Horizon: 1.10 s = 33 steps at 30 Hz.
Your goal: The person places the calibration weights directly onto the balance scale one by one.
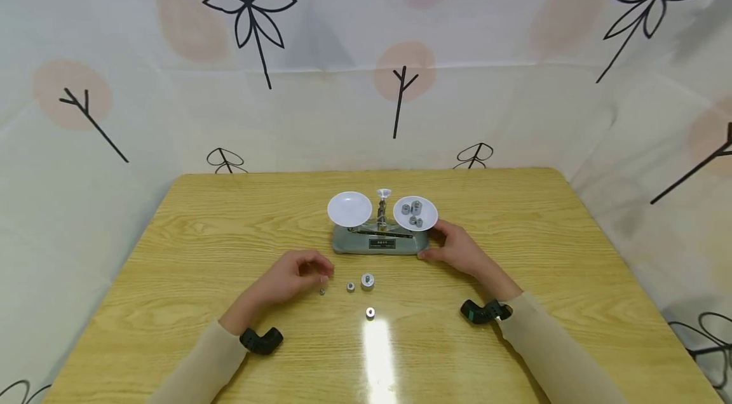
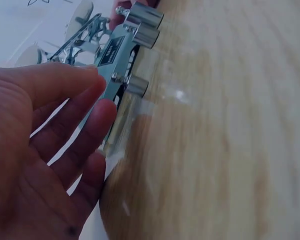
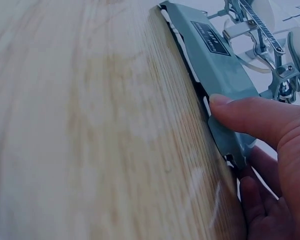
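Observation:
A small balance scale [image 1: 380, 245] with a grey-green base and two white pans stands at mid-table. My right hand [image 1: 457, 250] grips the right end of its base, thumb on the front side and fingers behind the end. Several metal weights [image 1: 416, 208] sit in the right pan [image 1: 400, 220]; the left pan [image 1: 349, 208] holds nothing. My left hand [image 1: 297, 277], fingers loosely bent, hovers in front of the scale. Close to its thumb and index fingertips stands a tiny knobbed weight [image 1: 322, 292], with no grip on it showing in the left wrist view.
On the wooden table [image 1: 229, 213], a large weight [image 1: 368, 282] and a smaller one [image 1: 351, 287] stand right of my left hand. Another small weight [image 1: 370, 313] is nearer to me, by a bright reflection. A patterned cloth [image 1: 320, 118] hangs behind the table.

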Motion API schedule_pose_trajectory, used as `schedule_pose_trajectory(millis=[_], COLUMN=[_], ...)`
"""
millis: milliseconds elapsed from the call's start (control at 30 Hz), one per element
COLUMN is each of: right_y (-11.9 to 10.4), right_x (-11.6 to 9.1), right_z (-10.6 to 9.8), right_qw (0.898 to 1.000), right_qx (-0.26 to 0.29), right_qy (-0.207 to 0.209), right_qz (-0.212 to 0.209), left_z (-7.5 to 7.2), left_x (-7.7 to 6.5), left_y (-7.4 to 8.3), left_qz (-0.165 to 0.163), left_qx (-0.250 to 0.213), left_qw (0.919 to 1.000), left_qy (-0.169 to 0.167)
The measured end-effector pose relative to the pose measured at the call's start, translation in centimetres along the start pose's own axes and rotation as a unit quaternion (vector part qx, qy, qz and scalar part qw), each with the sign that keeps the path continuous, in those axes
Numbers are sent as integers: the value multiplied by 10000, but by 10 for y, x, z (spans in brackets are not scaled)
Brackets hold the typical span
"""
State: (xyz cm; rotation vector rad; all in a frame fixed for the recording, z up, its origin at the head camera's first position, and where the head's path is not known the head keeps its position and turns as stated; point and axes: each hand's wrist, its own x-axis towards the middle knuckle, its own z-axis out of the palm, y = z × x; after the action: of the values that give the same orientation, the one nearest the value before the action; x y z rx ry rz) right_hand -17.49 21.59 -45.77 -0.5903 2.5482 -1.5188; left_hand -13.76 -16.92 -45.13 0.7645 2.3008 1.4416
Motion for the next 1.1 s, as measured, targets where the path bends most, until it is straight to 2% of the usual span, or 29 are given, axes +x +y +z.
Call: schedule_pose_trajectory(millis=[167,433,667,700,933,1100], right_y=[13,8,-25,-25,7,12], right_x=[3,3,-4,-4,2,3], right_z=[0,2,-2,-2,1,0], right_qw=[10000,10000,10000,10000,9999,9999], right_qx=[20,46,-47,-45,-97,46], right_qy=[-1,4,-67,-64,21,-18], right_qz=[13,49,42,61,100,139], left_z=[5,14,15,15,15,12], left_x=[-3,-5,-4,-4,-3,-4], left_y=[2,1,4,3,2,1], left_qz=[73,140,271,295,283,287], left_qx=[-5,-45,141,178,292,310], left_qw=[9997,9992,9988,9986,9983,9979], left_qy=[-223,-372,-385,-390,-427,-483])
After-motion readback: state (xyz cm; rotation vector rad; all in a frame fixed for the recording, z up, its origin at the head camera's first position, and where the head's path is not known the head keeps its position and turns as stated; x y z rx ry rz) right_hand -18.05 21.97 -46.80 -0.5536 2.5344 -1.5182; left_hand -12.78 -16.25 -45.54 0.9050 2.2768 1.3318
